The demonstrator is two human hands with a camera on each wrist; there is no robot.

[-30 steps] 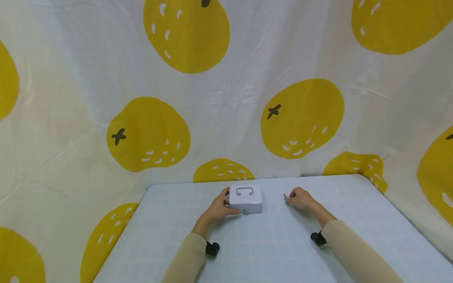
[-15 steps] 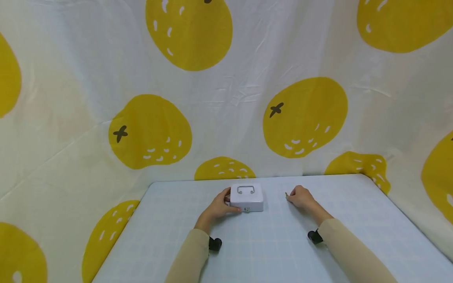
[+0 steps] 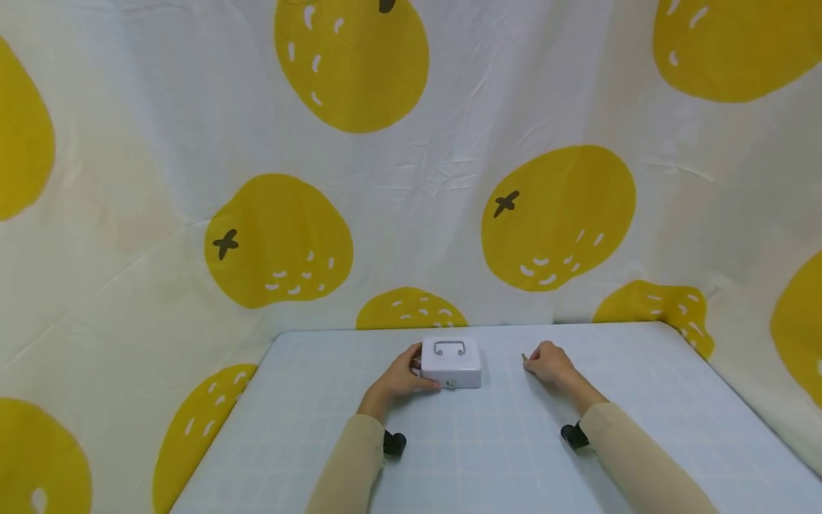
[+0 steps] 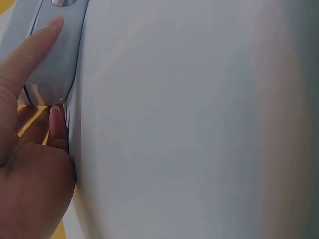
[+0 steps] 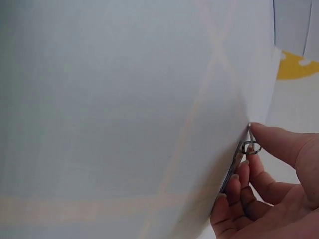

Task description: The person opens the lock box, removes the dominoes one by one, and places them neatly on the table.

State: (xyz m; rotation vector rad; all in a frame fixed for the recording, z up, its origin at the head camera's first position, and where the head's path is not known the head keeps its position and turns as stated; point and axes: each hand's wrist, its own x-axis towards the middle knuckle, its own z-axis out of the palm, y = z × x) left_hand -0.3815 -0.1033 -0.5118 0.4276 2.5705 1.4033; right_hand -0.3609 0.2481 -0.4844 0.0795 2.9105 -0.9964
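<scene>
A small white cash box (image 3: 452, 363) with a wire handle on its lid and a lock on its front stands on the table, lid down. My left hand (image 3: 399, 375) holds it at the left side. In the left wrist view, the thumb (image 4: 35, 52) lies along the front face, below the lock (image 4: 64, 2); other fingers are at the side, partly hidden. To the right of the box, my right hand (image 3: 549, 363) pinches a small brass-coloured key (image 3: 524, 358). A key ring (image 5: 250, 148) shows between its thumb and fingers in the right wrist view, with a dark metal piece hanging alongside.
The light blue checked table (image 3: 475, 457) stretches around both hands. Behind it hangs a white cloth (image 3: 417, 178) printed with yellow fruit. Each wrist wears a black camera, such as the left one (image 3: 394, 444).
The head view has shifted slightly. Both hands keep nearly the same places, the left at the cash box and the right with the key.
</scene>
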